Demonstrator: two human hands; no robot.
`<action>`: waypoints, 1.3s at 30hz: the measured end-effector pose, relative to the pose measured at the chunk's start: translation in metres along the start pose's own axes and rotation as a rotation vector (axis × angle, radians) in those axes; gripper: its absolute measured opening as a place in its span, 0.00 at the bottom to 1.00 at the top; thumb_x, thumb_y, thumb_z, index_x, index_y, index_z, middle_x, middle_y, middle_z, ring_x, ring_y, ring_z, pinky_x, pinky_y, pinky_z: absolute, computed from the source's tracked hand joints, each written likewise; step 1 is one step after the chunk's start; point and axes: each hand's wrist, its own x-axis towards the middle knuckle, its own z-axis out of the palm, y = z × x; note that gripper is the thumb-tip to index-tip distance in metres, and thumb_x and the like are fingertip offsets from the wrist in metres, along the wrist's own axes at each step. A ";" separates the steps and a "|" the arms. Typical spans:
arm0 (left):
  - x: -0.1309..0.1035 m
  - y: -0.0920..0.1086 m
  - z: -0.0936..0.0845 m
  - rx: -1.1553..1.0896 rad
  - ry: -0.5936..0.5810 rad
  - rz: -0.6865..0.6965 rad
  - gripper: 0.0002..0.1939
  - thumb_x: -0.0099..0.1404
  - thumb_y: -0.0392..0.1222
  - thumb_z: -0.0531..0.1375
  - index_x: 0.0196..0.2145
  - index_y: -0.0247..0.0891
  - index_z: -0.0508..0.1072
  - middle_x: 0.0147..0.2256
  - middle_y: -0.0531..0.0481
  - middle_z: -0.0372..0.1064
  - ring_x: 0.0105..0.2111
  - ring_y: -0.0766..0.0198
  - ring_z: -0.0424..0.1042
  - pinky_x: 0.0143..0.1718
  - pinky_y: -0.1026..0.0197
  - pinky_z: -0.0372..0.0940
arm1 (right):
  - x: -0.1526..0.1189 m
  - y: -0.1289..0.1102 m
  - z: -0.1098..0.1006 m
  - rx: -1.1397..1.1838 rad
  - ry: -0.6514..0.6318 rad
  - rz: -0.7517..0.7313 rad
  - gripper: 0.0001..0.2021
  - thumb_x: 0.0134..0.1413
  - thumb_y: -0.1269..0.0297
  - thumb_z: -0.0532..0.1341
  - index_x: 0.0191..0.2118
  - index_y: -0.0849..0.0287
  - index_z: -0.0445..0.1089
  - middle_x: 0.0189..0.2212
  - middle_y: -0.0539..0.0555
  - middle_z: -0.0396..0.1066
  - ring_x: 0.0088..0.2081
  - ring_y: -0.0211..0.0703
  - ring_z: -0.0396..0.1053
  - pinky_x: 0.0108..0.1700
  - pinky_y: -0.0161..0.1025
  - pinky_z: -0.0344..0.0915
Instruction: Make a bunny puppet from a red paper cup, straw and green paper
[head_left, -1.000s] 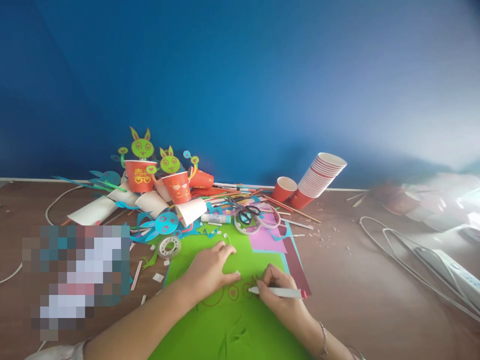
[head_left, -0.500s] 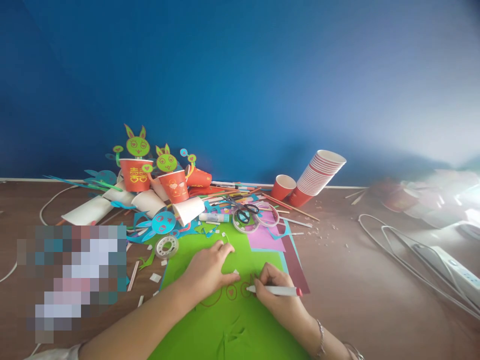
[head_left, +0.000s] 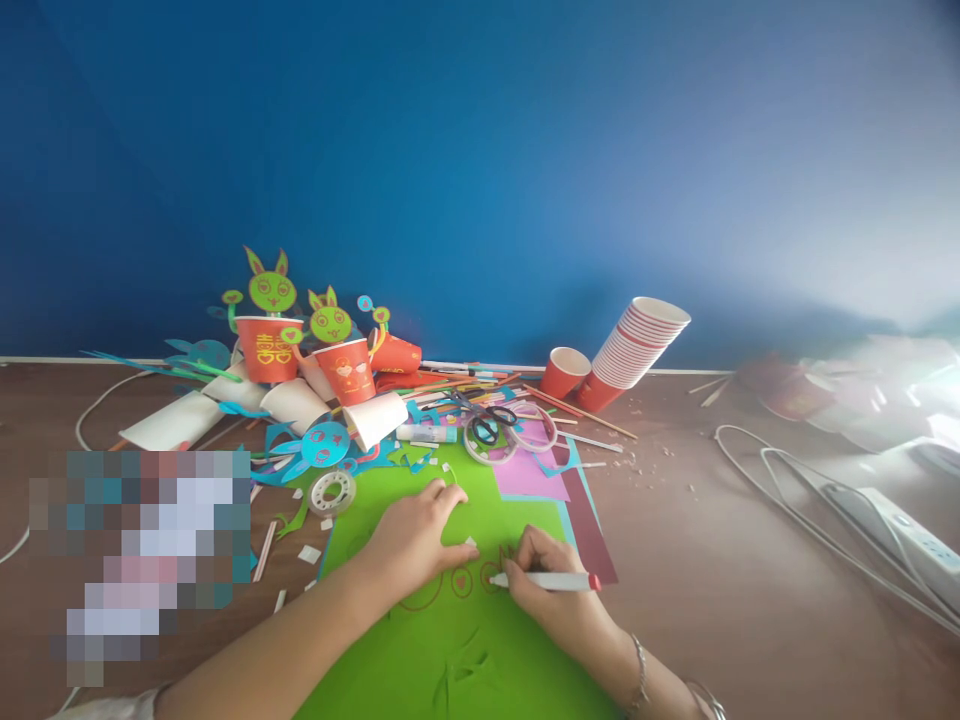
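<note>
My right hand [head_left: 541, 580] is closed around a white marker [head_left: 559, 581] with a red end. The marker's tip touches the green paper [head_left: 405, 655] at a small red circle. Another small red circle with a heart [head_left: 461, 582] lies just left of it, and part of a bigger red outline [head_left: 420, 600] shows below my left wrist. Flat on the same sheet, my left hand [head_left: 420, 530] has its thumb and fingers apart, holding nothing. Thin green paper scraps [head_left: 465, 668] lie nearer to me.
Behind the paper are scissors [head_left: 487, 428], a glue stick [head_left: 426, 433] and a tape roll [head_left: 332, 493]. Red cups with green rabbit faces [head_left: 271, 290] stand back left. A leaning cup stack [head_left: 634, 350] is at the back right, with a power strip [head_left: 911, 535] and cables far right.
The marker tip has shifted very slightly at the small circle. Both hands otherwise keep their places, and the whole view has moved a little.
</note>
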 end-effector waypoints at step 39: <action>0.000 -0.004 0.005 0.004 0.017 0.011 0.25 0.54 0.56 0.63 0.47 0.44 0.66 0.42 0.51 0.68 0.33 0.58 0.72 0.30 0.61 0.61 | 0.000 0.001 -0.001 0.051 0.094 0.005 0.12 0.45 0.66 0.56 0.19 0.54 0.50 0.14 0.41 0.49 0.18 0.33 0.48 0.21 0.32 0.48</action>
